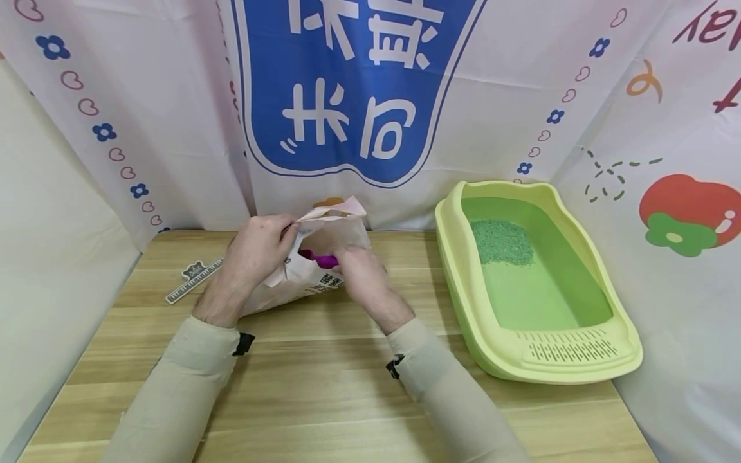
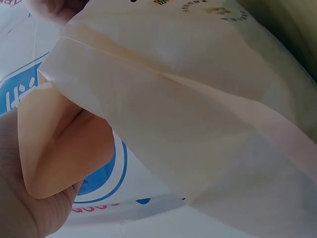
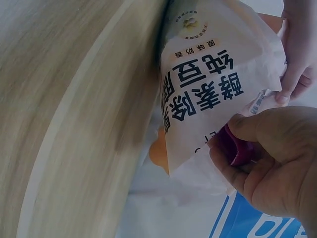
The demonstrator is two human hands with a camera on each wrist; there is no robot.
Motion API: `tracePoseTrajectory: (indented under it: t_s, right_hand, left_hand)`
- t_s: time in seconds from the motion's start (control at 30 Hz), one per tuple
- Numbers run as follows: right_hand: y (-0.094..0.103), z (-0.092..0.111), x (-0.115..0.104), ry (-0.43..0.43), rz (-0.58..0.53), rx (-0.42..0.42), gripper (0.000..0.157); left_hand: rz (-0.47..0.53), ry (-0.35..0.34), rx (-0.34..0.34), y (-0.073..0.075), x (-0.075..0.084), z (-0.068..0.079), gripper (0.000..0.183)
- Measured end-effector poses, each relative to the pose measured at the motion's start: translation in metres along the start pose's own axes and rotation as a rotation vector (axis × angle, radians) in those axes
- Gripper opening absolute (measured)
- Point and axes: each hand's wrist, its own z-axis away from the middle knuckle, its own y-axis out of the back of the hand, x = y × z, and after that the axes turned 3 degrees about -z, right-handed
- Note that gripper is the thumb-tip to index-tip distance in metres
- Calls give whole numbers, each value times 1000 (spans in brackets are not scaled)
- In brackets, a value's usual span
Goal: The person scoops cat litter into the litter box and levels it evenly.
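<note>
A pale pink paper-like bag [image 1: 283, 297] with dark printed characters leans on the table, its top torn open. My left hand [image 1: 258, 249] grips the bag's open edge on the left, holding the mouth apart. In the left wrist view, the folded edge of the bag lies against that hand's fingers. At the mouth, my right hand [image 1: 365, 280] pinches a purple scoop [image 1: 325, 261] by its handle. The right wrist view shows the purple handle [image 3: 237, 148] between thumb and fingers, close beside the bag's printed side. The scoop's other end is hidden inside the bag.
To the right stands a light green litter box [image 1: 454, 270] with a slotted front ledge. Green granules [image 1: 502, 243] lie heaped at its far end. A ruler-like strip [image 1: 193, 281] lies left of the bag. A printed cloth [image 1: 486, 116] hangs behind the table.
</note>
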Motion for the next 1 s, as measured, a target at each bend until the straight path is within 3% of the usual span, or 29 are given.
tracePoseTrajectory:
  t_s: [0.33,0.53,0.7,1.0]
  right_hand:
    - [-5,-9,-10,-34,-205,-4,15]
    - [-7,-13,-11,1,-205,-28,14]
    - [-12,-15,-8,41,-236,4,15]
    - [-20,-15,-5,-9,-302,57,17]
  left_hand:
    - [6,-5,-15,-1,1,2,23]
    - [-4,-18,-9,-2,1,3,20]
    - [0,-30,-8,-3,1,3,19]
    - [15,-30,9,-2,-1,3,21]
